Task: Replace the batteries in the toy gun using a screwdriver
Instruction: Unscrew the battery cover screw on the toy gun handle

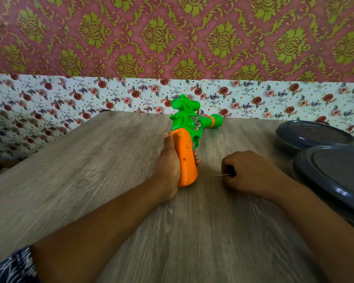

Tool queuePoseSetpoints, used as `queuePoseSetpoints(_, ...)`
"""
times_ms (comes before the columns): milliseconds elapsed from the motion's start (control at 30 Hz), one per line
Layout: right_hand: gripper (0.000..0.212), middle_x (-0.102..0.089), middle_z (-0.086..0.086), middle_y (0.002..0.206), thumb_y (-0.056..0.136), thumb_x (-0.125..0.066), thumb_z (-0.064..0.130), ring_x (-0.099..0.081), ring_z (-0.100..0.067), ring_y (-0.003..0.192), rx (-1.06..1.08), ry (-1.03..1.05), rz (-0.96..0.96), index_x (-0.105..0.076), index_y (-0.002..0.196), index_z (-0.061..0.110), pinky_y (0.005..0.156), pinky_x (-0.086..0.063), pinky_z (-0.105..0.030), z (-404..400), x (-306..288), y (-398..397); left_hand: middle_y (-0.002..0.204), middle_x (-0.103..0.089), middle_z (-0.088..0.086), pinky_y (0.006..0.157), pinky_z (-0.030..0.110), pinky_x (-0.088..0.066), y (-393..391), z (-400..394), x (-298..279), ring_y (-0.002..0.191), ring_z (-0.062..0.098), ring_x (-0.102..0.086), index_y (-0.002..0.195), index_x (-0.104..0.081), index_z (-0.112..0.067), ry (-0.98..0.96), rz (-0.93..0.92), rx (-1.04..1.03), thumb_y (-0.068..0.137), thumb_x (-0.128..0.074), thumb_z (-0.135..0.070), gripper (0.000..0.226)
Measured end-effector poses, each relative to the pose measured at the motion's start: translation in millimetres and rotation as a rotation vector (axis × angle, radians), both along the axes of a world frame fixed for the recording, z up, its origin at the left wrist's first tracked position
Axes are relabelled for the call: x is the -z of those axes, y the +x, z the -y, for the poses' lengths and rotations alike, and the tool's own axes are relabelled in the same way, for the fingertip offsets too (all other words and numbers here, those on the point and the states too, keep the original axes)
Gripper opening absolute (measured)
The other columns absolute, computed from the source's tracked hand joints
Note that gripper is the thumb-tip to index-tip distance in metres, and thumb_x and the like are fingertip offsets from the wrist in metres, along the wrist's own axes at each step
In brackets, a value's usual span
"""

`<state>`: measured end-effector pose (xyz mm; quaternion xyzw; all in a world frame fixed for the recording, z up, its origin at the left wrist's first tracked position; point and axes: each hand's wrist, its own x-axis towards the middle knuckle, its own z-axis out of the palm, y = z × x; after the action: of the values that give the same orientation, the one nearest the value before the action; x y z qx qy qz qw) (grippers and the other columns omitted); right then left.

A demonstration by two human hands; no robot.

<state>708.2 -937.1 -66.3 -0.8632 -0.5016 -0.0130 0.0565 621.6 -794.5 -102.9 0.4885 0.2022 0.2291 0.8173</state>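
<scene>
The toy gun (192,127), green plastic with a smooth orange handle, is lying at centre on the wood-grain counter (90,160). My left hand (169,168) is wrapping its grip around the handle. At three o'clock, my right hand (249,172) is fisting the screwdriver (225,175), thin metal tip pointing toward nine.
</scene>
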Motion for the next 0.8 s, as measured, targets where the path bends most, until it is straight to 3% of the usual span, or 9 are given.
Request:
queuePoseSetpoints(267, 0.011, -0.054, 0.003, 0.086, 0.083, -0.060, 0.021, -0.053, -0.013, 0.082, -0.020, 0.069, -0.088, -0.066, 0.089, 0.014, 0.076, -0.047, -0.031, 3.7, -2.2, 7.0, 0.077, -0.059, 0.007, 0.065, 0.030, -0.047, -1.4, 0.6, -0.9, 0.065, 0.016, -0.058, 0.118, -0.051, -0.007, 0.043, 0.004, 0.015, 0.095, -0.021, -0.056, 0.062)
queuePoseSetpoints(367, 0.009, -0.063, 0.001, 0.085, 0.083, -0.062, 0.022, -0.058, -0.014, 0.081, 0.007, 0.284, -0.103, -0.067, 0.084, 0.014, 0.076, -0.048, -0.032, 6.7, -6.9, 11.5, 0.076, -0.062, 0.004, 0.071, 0.032, -0.048, -3.0, 1.4, -5.8, 0.070, 0.016, -0.060, 0.100, -0.059, -0.011, 0.180, -0.049, -0.023, 0.094, -0.039, -0.047, 0.041)
queuePoseSetpoints(500, 0.004, -0.062, 0.005, 0.078, 0.081, -0.064, 0.019, -0.058, -0.011, 0.079, 0.056, 0.512, -0.115, -0.066, 0.078, 0.016, 0.071, -0.044, -0.028, 7.4, -10.2, 14.2, 0.073, -0.065, 0.004, 0.069, 0.030, -0.051, -3.4, 2.8, -7.8, 0.065, 0.014, -0.063, 0.082, -0.061, -0.013, 0.405, -0.128, -0.068, 0.079, -0.071, -0.021, 0.014)
queuePoseSetpoints(633, 0.005, -0.059, 0.008, 0.074, 0.080, -0.064, 0.019, -0.057, -0.010, 0.077, 0.058, 0.555, -0.123, -0.065, 0.076, 0.019, 0.072, -0.047, -0.031, 3.8, -6.4, 11.8, 0.081, -0.064, 0.007, 0.079, 0.039, -0.052, -2.9, -1.9, -7.0, 0.074, 0.021, -0.062, 0.082, -0.061, -0.013, 0.401, -0.145, -0.098, 0.073, -0.071, 0.006, 0.023)
queuePoseSetpoints(733, 0.006, -0.063, 0.004, 0.079, 0.082, -0.063, 0.020, -0.059, -0.012, 0.078, 0.041, 0.561, -0.123, -0.065, 0.078, 0.017, 0.072, -0.048, -0.032, 1.5, -6.1, 8.0, 0.086, -0.064, 0.010, 0.078, 0.040, -0.052, -4.2, -6.6, -8.8, 0.079, 0.024, -0.062, 0.088, -0.060, -0.011, 0.393, -0.147, -0.116, 0.072, -0.069, 0.009, 0.028)
queuePoseSetpoints(800, 0.007, -0.062, 0.004, 0.079, 0.083, -0.062, 0.020, -0.058, -0.011, 0.077, 0.029, 0.553, -0.123, -0.066, 0.079, 0.016, 0.066, -0.045, -0.025, -0.2, -5.4, 4.7, 0.086, -0.063, 0.007, 0.073, 0.034, -0.051, -4.8, -7.3, -10.1, 0.078, 0.021, -0.062, 0.088, -0.056, -0.014, 0.412, -0.140, -0.115, 0.074, -0.068, 0.009, 0.030)
